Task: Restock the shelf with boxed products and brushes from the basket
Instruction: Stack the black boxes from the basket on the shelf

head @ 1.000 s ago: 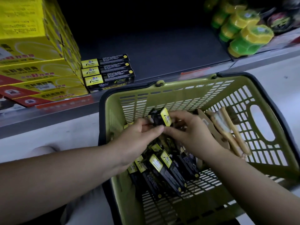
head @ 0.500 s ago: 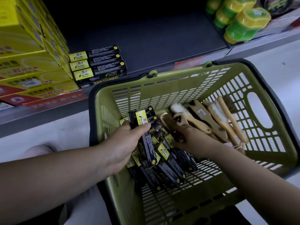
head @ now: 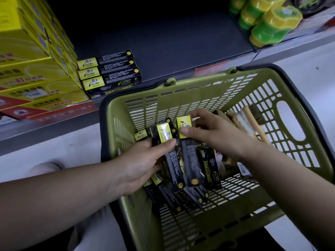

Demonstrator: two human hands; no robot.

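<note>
The left hand (head: 139, 163) grips one black-yellow box (head: 173, 165), thumb across the yellow end, fingers behind it. The right hand (head: 213, 134) pinches a 2nd box (head: 190, 160) at its yellow end, btw thumb and fingertips. The 2 boxes are side by side, touching, both tilted w/ the yellow ends up. Both are held inside the green basket (head: 181, 96), above more boxes (head: 170, 198) that lie loose on its bottom. Wooden brushes (head: 250, 122) lean at the basket's right wall, behind the right hand. Beyond the basket is the dark shelf (head: 163, 44), w/ 3 same boxes (head: 108, 71) at its front left, just beside yellow cartons (head: 27, 51). Green-yellow containers (head: 268, 24) stand at the right.
</note>
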